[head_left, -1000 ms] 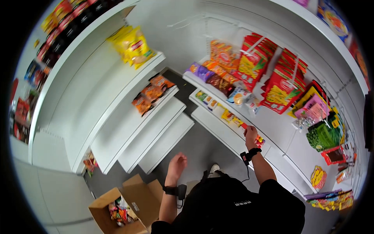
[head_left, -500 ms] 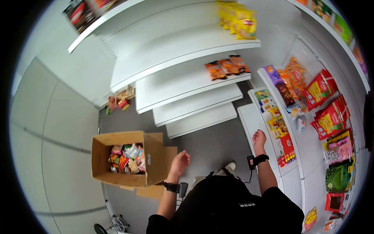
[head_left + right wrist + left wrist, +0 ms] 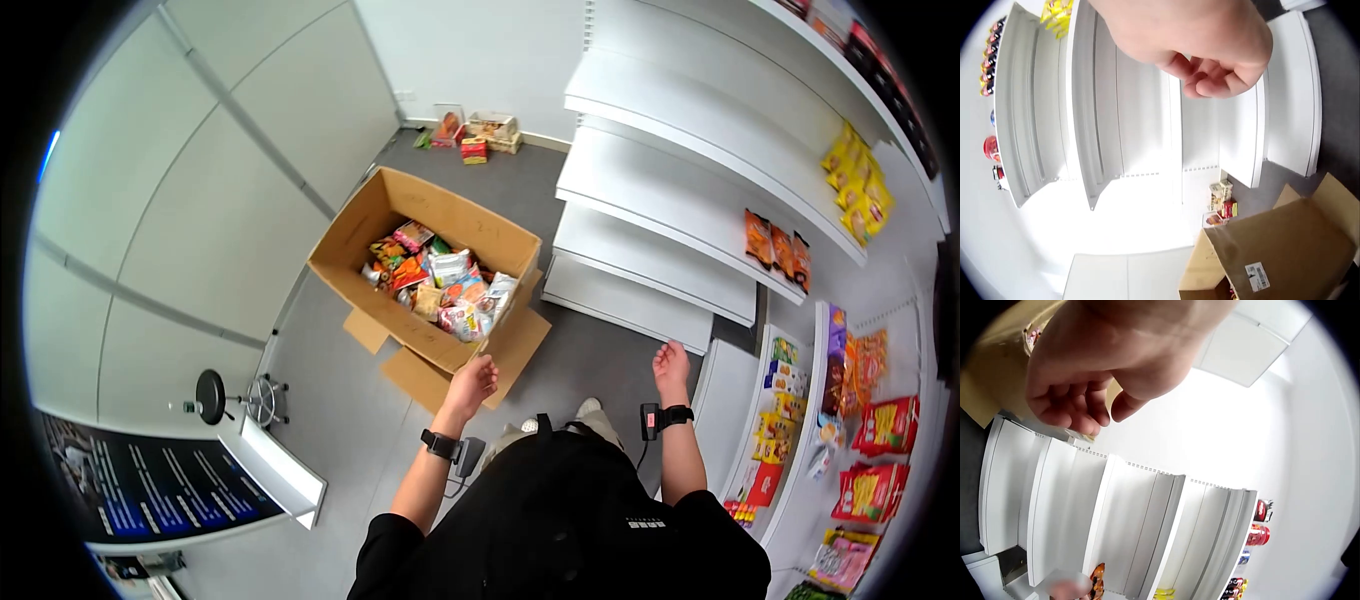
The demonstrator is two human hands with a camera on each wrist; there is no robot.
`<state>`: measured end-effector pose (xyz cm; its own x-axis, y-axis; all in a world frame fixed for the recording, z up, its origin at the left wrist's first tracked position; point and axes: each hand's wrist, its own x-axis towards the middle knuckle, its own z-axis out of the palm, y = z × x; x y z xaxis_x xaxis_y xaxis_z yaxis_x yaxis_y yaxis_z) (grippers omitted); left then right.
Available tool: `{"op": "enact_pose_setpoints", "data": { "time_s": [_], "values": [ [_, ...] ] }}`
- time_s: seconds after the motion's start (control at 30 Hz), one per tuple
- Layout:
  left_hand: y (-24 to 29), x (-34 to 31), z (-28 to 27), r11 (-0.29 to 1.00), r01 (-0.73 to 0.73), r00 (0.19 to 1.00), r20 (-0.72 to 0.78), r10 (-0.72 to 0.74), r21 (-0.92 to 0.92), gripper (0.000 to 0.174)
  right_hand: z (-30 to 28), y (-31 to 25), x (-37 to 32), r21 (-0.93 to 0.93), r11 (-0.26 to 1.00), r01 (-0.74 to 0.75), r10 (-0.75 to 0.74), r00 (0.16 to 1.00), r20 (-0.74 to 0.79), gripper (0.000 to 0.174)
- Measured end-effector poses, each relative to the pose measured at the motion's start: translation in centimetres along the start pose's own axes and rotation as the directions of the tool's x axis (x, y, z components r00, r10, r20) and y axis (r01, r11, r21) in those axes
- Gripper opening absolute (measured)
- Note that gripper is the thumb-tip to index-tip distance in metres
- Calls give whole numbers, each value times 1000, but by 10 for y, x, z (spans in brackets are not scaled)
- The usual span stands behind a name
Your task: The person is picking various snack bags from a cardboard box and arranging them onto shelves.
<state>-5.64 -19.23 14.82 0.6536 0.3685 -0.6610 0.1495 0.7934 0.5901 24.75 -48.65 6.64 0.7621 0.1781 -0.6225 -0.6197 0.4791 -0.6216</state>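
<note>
My left hand (image 3: 474,384) hangs loosely curled and holds nothing, overlapping the near corner of an open cardboard box (image 3: 345,277) in the head view. Inside the box lies a jumble of snack packets (image 3: 449,267) in mixed colours. In the left wrist view the fingers (image 3: 1097,403) are bent with thumb and fingertips apart. My right hand (image 3: 672,368), likewise loosely curled around nothing, is over the floor in front of the low white shelves (image 3: 630,303). The right wrist view shows its fingers (image 3: 1213,84) bent toward the palm.
Orange packets (image 3: 777,247) and yellow chip bags (image 3: 856,185) sit on the shelves ahead. At right, another rack carries red bags (image 3: 886,425) and small yellow packs (image 3: 775,428). A few packages (image 3: 493,130) lie by the far wall. A round stool (image 3: 212,397) stands at left.
The view has swung left, bringing the box to the centre and the right-hand rack to the edge. My right hand has come away from a red item on the low shelf.
</note>
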Motion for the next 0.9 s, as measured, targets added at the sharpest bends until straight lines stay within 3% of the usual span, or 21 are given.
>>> {"op": "enact_pose_setpoints", "data": {
  "time_s": [0.27, 0.5, 0.6, 0.67, 0.9],
  "values": [
    [13, -1, -34, 984, -81, 991, -120, 62, -157, 16, 121, 40, 7, -176, 967, -182, 215, 958, 189, 10],
    [52, 27, -53, 957, -154, 971, -215, 102, -245, 16, 214, 81, 52, -301, 910, -283, 363, 896, 256, 11],
    [73, 48, -60, 942, -155, 948, -312, 58, -297, 16, 259, 98, 80, -353, 880, -317, 420, 868, 267, 13],
    [83, 67, -67, 937, -160, 952, -301, 63, -310, 16, 282, 106, 96, -397, 859, -324, 446, 855, 266, 14],
    [117, 132, -68, 873, -130, 926, -373, -62, -470, 13, 359, 131, 158, -572, 710, -410, 643, 709, 291, 35]
  ]
}}
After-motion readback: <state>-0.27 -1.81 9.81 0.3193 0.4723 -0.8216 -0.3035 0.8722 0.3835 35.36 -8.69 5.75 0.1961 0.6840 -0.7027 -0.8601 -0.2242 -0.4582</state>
